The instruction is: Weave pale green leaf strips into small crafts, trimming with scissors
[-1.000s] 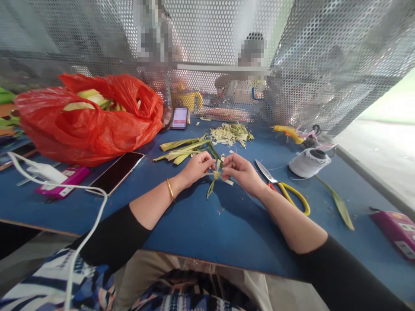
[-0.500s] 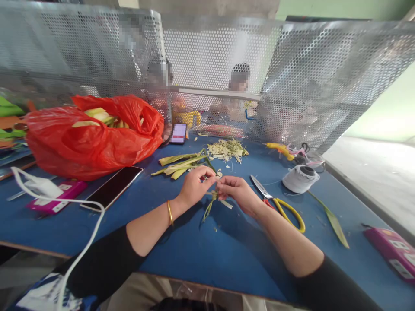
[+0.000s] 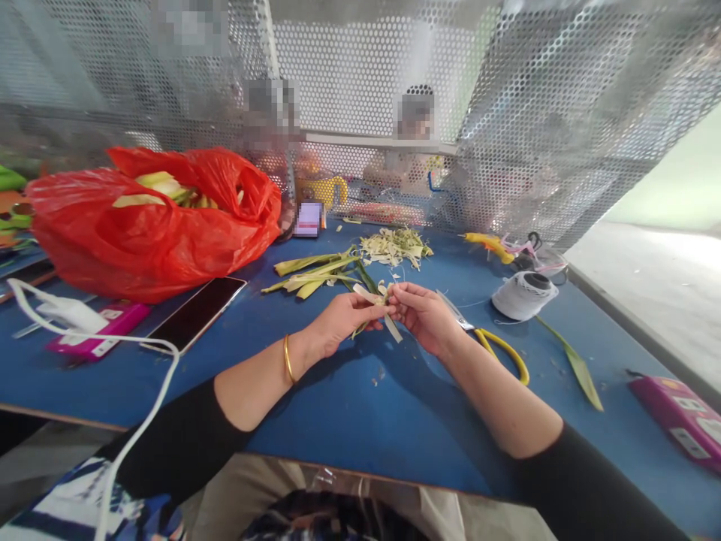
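Note:
Near the middle of the blue table, my left hand (image 3: 343, 319) is closed on a small bundle of pale and green leaf strips (image 3: 393, 327). Touching it from the right, my right hand (image 3: 422, 312) pinches the same bundle at its top. Strip ends stick out between and below the fingers. Just beyond my hands lie several yellow-green leaf stalks (image 3: 318, 276) and a heap of pale shreds (image 3: 396, 246). Right of my right hand are yellow-handled scissors (image 3: 507, 353), their blades partly hidden by the hand, and a spool of white thread (image 3: 521, 297).
A red plastic bag (image 3: 169, 233) of stalks stands at the left, with a dark phone (image 3: 197, 315) and a white cable (image 3: 163, 394) before it. A single leaf (image 3: 581, 376) and a magenta box (image 3: 679, 417) lie right. Perforated metal panels (image 3: 360, 83) rise behind; people show through.
My left hand has turned and closed round the bundle, which hung below the fingers before. My right hand has shifted slightly right and up. The whole view has tilted downward a little.

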